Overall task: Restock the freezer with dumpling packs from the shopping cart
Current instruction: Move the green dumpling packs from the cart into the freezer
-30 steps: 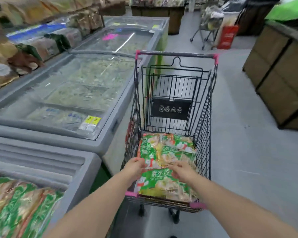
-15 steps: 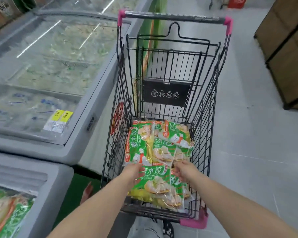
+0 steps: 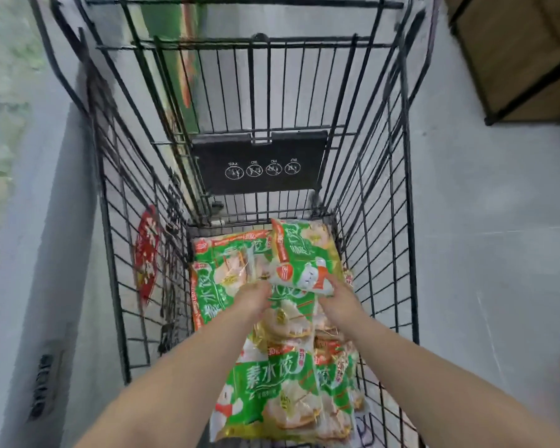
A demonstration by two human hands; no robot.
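Several green dumpling packs lie piled in the black wire shopping cart (image 3: pixel 385 221). The nearest pack (image 3: pixel 272 392) lies flat at the cart's near end, under my forearms. My right hand (image 3: pixel 337 300) grips the lower edge of a far pack (image 3: pixel 299 257), which is tilted up off the pile at the right. My left hand (image 3: pixel 254 299) reaches down onto the packs in the middle, just left of the tilted pack's corner. Its fingers point away from me and are hidden, so its hold is unclear.
The grey outer wall of a chest freezer (image 3: pixel 29 253) runs close along the cart's left side. A black sign plate (image 3: pixel 259 163) hangs on the cart's far end. Grey floor (image 3: pixel 482 253) lies to the right, with a brown shelf unit (image 3: pixel 524 53) at the top right.
My view has dropped closer into the cart. Both hands left the nearest pack and moved forward to the farther ones. The right hand has tipped one far pack up.
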